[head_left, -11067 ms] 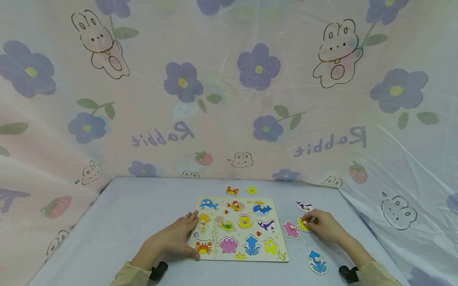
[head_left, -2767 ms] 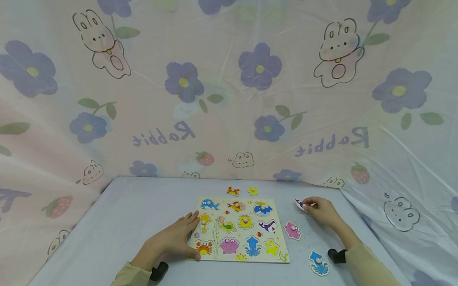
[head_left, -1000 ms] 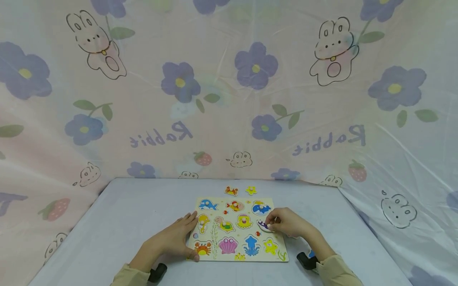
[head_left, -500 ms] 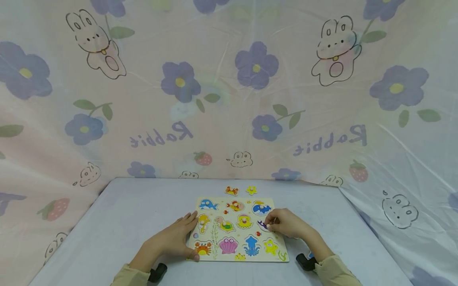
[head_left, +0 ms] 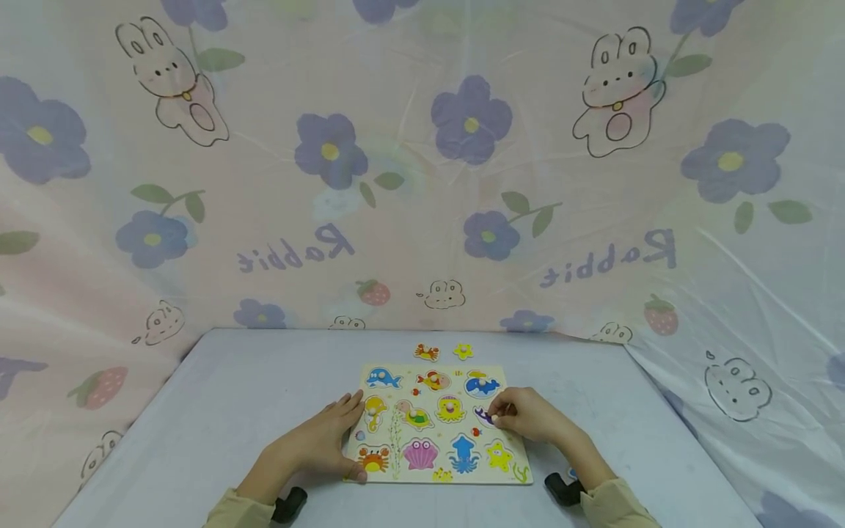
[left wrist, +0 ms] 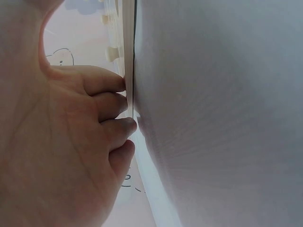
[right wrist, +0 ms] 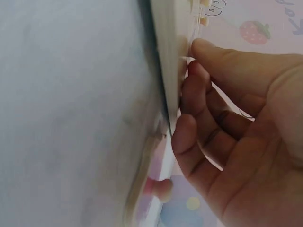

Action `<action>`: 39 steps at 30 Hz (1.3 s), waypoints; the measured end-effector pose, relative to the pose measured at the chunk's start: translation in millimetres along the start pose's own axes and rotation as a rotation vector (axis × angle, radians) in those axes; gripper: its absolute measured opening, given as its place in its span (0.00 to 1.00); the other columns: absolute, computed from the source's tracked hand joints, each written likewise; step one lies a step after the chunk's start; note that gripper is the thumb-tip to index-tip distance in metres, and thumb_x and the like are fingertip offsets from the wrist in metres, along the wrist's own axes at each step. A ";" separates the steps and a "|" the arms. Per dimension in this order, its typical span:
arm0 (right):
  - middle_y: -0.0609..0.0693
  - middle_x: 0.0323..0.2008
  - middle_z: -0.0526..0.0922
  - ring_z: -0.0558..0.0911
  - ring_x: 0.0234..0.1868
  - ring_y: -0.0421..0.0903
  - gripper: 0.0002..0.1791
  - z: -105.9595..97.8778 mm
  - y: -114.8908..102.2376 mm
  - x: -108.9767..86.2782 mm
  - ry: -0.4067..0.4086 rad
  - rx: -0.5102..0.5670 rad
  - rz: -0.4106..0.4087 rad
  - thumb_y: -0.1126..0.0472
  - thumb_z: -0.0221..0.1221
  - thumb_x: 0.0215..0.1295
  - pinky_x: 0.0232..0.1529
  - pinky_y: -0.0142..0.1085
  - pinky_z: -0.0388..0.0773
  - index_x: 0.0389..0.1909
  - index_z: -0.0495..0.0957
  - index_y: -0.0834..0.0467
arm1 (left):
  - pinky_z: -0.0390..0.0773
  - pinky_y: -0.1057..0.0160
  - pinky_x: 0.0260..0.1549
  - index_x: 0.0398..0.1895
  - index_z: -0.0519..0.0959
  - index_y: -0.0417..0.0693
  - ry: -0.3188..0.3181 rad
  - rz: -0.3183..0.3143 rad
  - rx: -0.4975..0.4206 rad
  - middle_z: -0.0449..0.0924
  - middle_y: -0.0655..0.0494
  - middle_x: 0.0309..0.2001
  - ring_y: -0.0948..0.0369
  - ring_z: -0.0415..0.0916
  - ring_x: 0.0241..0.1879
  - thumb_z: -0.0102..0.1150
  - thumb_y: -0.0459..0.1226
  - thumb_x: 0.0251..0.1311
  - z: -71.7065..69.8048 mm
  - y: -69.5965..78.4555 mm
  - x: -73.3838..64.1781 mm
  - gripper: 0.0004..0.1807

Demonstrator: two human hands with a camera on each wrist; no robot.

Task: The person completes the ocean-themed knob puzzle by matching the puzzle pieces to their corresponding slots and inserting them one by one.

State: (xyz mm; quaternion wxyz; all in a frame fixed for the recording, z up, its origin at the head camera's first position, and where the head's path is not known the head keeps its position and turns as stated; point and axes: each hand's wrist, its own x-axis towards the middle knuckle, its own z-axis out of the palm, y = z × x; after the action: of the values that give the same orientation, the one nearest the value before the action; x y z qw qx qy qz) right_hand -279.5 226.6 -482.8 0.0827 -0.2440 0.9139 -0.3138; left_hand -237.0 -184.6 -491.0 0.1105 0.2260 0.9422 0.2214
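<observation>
The wooden peg puzzle board [head_left: 485, 477] lies on the white table, printed with sea animals. My left hand [head_left: 320, 440] rests along its left side, thumb at the near corner; in the left wrist view the fingertips touch the board's edge [left wrist: 128, 56]. With thumb and fingers, my right hand [head_left: 535, 414] pinches the purple whale-like piece [head_left: 484, 415] over its matching picture at the board's right side. The fingers cover part of that piece, so whether it lies flush I cannot tell. Knobbed pieces sit in the upper rows, among them the octopus [head_left: 450, 409].
Behind the board lie a loose crab piece [head_left: 426, 353] and a starfish piece [head_left: 463, 351]. A pink piece with a knob [right wrist: 163, 190] lies beside the board in the right wrist view. The blue squid piece [head_left: 571, 473] is mostly hidden by my right wrist.
The octopus piece went from the table into the board. My right hand then took the purple piece from the right and brought it left onto the board. My left hand has stayed in place.
</observation>
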 end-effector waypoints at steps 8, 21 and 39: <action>0.43 0.35 0.82 0.77 0.35 0.43 0.04 -5.8 -3.2 0.5 0.011 -0.012 0.013 0.62 0.67 0.69 0.35 0.32 0.77 0.43 0.86 0.54 | 0.51 0.37 0.78 0.79 0.60 0.35 -0.002 0.008 0.005 0.47 0.41 0.83 0.40 0.44 0.82 0.77 0.68 0.39 -2.7 0.6 0.4 0.70; 0.52 0.49 0.85 0.82 0.42 0.45 0.11 -21.7 -16.3 33.4 0.222 0.020 -0.056 0.63 0.65 0.71 0.40 0.34 0.81 0.52 0.84 0.61 | 0.50 0.36 0.78 0.79 0.61 0.34 -0.005 0.002 -0.002 0.48 0.41 0.83 0.39 0.44 0.81 0.79 0.66 0.40 -6.4 4.1 1.1 0.69; 0.50 0.49 0.86 0.81 0.40 0.43 0.11 -6.8 -25.2 129.8 0.213 0.112 0.021 0.59 0.64 0.73 0.40 0.36 0.81 0.52 0.86 0.57 | 0.50 0.36 0.78 0.79 0.61 0.35 -0.003 0.011 -0.013 0.48 0.41 0.83 0.39 0.44 0.81 0.79 0.67 0.39 -2.5 0.9 -1.4 0.70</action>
State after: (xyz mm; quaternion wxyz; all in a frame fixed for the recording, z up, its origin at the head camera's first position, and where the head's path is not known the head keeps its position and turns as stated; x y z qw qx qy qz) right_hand -384.2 148.4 -461.7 0.0020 -0.1946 0.9010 -0.3877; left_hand -236.2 -185.4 -488.3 0.1122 0.2310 0.9392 0.2279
